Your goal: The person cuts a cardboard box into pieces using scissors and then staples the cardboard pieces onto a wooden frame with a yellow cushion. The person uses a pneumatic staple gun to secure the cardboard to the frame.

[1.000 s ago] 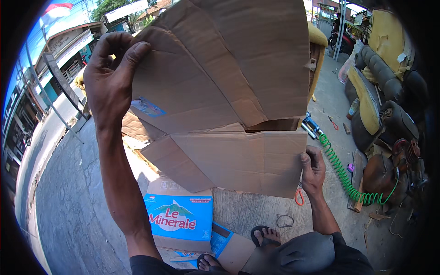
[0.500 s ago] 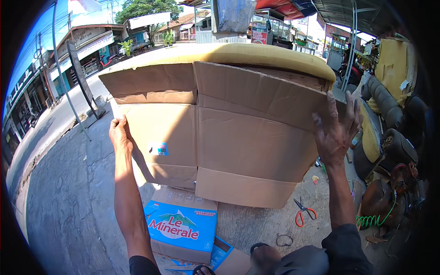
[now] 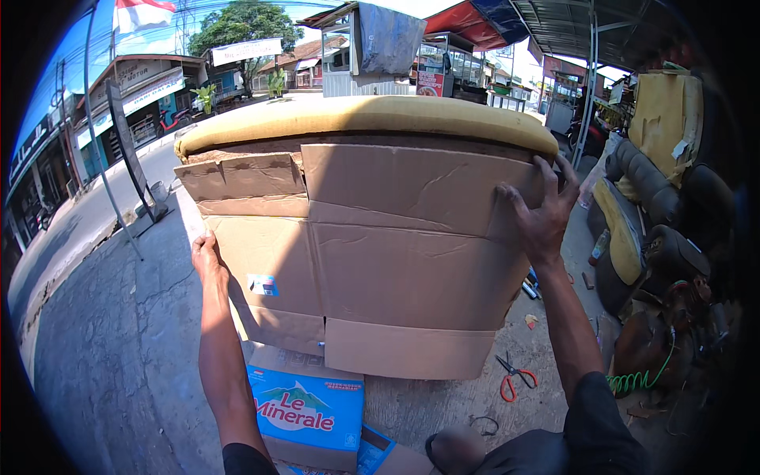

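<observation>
In the head view, an opened-out cardboard box [image 3: 396, 273] is held up in front of the person, its plain brown side facing them. It covers much of the side of a furniture piece with a padded yellow rim [image 3: 364, 117]; the box's upper edge lies just below that rim, and whether the two touch cannot be told. A vertical crease runs down the cardboard, with separate flaps to its left and right at top and bottom. A small blue-and-white label [image 3: 263, 285] shows on its left part.

The left hand [image 3: 209, 255] pinches the cardboard's left edge, fingers closed on it. The right hand [image 3: 545, 218] is at the upper right corner, its fingers spread wide against the cardboard, tips near the top edge.

Below, on the concrete floor [image 3: 119, 356], lies a blue printed carton [image 3: 309, 412], partly on top of another blue-and-brown cardboard piece [image 3: 376, 453]. To the right of these are scissors [image 3: 514, 372] with orange-red handles, blades parted, and a thin dark loop [image 3: 484, 426] nearer the person. A blue-and-silver tool [image 3: 531, 286] shows just beside the cardboard's right edge. Farther right are a green coiled hose [image 3: 629, 383], a grey ribbed cushion [image 3: 647, 186] and a worn yellow foam panel [image 3: 666, 115].
</observation>
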{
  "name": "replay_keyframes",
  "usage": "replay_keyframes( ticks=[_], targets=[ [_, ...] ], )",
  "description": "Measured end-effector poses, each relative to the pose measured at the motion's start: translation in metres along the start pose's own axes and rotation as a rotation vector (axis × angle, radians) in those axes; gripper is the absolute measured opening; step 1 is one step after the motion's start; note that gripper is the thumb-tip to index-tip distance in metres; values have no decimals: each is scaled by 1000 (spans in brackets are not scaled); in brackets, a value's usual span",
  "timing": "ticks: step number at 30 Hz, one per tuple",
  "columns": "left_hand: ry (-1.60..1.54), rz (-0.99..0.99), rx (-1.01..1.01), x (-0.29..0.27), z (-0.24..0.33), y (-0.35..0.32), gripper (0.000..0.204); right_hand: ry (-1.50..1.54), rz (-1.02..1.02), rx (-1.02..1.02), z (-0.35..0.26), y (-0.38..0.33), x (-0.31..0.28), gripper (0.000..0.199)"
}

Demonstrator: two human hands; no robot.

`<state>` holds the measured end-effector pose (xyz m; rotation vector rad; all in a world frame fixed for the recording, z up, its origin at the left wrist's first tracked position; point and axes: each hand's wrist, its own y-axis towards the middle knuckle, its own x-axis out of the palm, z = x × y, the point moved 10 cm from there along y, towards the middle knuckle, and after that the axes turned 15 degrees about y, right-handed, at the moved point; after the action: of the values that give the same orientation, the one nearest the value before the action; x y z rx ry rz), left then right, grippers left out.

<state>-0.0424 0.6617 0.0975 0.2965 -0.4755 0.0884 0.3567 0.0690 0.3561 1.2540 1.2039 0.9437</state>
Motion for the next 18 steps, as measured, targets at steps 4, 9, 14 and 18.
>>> replay_keyframes(
  ticks=[4, 9, 14, 18],
  targets=[
    [-44, 56, -14, 7, 2, -12, 15, -22, -1, -47, -7, 2, 5, 65],
    [311, 105, 170, 25, 40, -30, 33, -4, 17, -85, -4, 3, -4, 62],
    [504, 166, 473, 68, 122, -45, 75, 4, 32, -87, -9, -2, 7, 61],
    [667, 272, 503, 78, 147, -44, 77, 1, 49, -101, -6, 3, 4, 61]
  ],
)
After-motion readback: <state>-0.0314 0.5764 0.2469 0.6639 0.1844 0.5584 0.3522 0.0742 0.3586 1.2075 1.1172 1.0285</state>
